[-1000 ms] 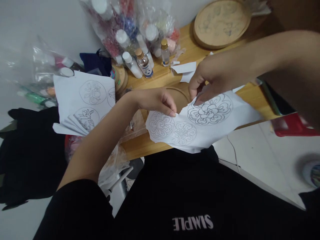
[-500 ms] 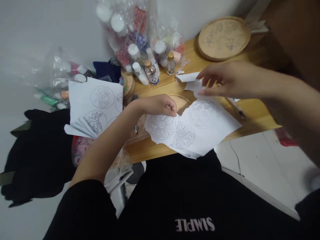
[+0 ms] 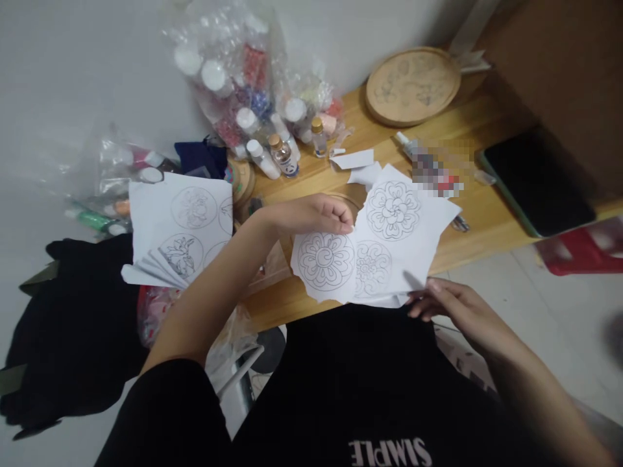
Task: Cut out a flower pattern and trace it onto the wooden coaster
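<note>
Well, off to the left of my left hand lie other papers with drawings (image 3: 156, 207), their lower corners curled, and beyond that hand stand small bottles (image 3: 285, 155). My left hand (image 3: 316, 214) has its fingers curled in, thumb and forefinger pinching the patterned paper (image 3: 418, 240) by its upper edge. The paper lies between my two hands, over the near side of the table (image 3: 272, 301). Its outer edges are already ragged, and two white scraps (image 3: 353, 159) lie apart, just beyond my left hand. Three round flower patterns show whole or nearly so; the left one meets the middle one along a line, but whether that's a fold or an overlapping piece, I can't tell. The right-hand pattern isn't trimmed to its circle. My right hand (image 3: 462, 311) has loosely bent fingers at the lower right edge; whether they pinch it, I can't tell. Farther right lies a phone (image 3: 535, 181).
</note>
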### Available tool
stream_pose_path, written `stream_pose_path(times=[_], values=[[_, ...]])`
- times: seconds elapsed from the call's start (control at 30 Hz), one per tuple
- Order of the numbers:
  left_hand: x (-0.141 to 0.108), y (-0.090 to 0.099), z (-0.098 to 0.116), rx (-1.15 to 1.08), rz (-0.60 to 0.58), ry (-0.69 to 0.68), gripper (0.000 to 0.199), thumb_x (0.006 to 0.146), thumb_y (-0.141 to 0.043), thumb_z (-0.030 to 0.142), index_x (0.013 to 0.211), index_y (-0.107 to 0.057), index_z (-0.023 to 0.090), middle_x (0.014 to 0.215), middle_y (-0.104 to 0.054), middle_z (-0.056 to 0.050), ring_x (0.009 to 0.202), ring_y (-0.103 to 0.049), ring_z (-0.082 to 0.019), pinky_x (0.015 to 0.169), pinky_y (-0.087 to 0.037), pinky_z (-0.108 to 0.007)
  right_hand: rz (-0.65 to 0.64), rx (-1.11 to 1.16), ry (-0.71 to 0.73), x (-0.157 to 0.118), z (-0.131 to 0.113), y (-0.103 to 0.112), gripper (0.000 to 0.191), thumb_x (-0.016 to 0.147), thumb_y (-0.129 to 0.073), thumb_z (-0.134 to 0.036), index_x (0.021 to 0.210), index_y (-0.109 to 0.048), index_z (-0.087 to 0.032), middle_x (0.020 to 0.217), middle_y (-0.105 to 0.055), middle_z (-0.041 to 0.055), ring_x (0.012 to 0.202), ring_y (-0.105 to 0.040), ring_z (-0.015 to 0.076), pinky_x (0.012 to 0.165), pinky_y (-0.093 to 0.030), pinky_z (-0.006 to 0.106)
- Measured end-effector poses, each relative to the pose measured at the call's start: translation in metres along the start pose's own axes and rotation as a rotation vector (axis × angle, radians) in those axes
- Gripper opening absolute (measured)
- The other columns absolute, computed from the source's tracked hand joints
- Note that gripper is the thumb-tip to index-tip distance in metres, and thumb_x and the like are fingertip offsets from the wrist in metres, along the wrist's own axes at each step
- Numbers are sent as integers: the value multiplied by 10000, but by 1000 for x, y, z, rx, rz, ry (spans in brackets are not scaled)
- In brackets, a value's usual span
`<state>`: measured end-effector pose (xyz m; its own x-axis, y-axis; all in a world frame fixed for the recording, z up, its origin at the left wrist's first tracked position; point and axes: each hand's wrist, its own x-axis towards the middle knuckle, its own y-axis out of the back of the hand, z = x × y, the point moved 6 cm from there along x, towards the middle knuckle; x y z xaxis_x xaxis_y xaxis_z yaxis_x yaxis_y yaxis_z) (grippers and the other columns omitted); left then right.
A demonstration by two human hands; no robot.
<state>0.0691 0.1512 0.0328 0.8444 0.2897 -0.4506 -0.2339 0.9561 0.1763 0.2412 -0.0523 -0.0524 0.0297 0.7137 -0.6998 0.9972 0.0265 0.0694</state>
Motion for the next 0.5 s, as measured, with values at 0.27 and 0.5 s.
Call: stream_pose_path(times=[0.27,0.5], values=[[-12,-17,7,131,-1,42,157,797,-602,308,797,-632,154,761,-606,-5,699,-538,-109,641,-413,-236,617,165,307,-26,-16,39,294,715,-744,-491,721,-679,-204,689,-635,3,646,-550,110,596,-432,233],[-29,-28,2,276,31,75,108,778,-604,259,782,-647,160,795,-652,-7,712,-573,-103,635,-410,-206,747,129,512,-22,-39,76,277,620,-804,-388,757,-703,-170,666,-644,30,578,-530,114,553,-414,263]])
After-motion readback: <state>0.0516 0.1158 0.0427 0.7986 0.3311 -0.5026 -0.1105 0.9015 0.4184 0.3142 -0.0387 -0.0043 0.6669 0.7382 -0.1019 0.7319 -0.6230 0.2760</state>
